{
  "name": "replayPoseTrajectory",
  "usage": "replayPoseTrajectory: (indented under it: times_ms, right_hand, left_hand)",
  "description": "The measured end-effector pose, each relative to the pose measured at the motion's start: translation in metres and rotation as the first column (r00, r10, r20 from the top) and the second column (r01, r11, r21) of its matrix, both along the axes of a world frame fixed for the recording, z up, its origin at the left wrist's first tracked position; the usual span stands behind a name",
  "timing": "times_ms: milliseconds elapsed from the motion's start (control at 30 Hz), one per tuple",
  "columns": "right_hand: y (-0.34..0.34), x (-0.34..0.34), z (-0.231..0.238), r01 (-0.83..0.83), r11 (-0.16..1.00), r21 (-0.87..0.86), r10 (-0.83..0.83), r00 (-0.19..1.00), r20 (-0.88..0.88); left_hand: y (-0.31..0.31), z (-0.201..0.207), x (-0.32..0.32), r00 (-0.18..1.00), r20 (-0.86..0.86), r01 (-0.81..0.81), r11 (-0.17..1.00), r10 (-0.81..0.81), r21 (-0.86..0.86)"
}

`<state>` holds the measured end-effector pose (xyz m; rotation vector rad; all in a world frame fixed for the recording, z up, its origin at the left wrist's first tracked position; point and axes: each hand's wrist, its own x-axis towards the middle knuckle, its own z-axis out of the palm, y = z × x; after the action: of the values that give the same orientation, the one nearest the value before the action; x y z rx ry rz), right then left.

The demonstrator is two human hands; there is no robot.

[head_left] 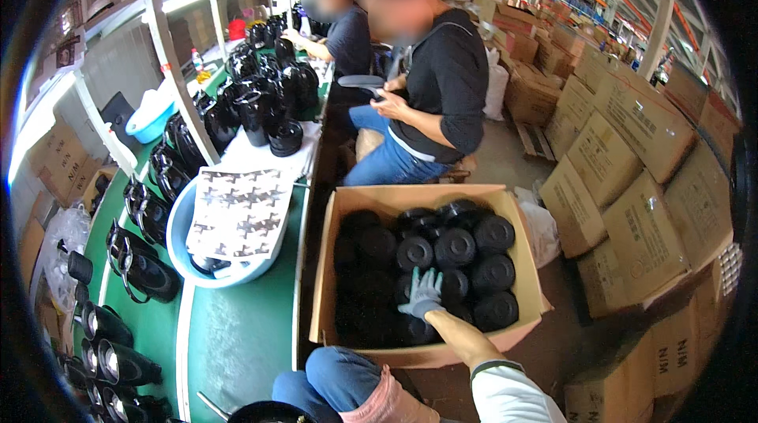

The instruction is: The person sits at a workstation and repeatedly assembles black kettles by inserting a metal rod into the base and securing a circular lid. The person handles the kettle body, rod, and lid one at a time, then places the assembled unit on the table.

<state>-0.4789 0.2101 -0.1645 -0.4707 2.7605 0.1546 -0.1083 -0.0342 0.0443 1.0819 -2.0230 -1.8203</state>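
My right hand (425, 294), in a grey-green glove, reaches into an open cardboard box (434, 356). Its fingers are stretched apart over the black round parts, and nothing shows in its grasp. One such black round part (455, 248) lies just beyond the fingertips, with several alike packed around it. Part of the part beneath the hand is hidden by the glove. My left hand is out of sight. At the lower edge, a black rounded object (268, 413) shows in part near my knees, with a thin metal rod beside it.
Left of the box runs a green workbench (237, 324) with black jugs (150, 273) along it. A blue basin (180, 245) bears a patterned sheet (241, 214). Beyond the box sits a person in black (446, 83); another works farther off. Cardboard cartons (632, 115) are stacked at right.
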Motion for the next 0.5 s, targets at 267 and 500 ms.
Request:
replayPoseTrajectory:
  times_ms: [267,500]
  right_hand:
    - [-0.014,-0.009,0.001,0.007,0.997,0.081,-0.007,1.0,-0.01]
    - [-0.005,0.014,0.074,0.065,0.829,-0.555,0.033,0.986,0.166]
  left_hand:
    - [-0.005,0.0,-0.009,0.999,0.03,-0.045,0.999,0.044,0.028]
    - [0.007,-0.005,0.044,0.996,-0.069,-0.043,0.997,0.048,0.069]
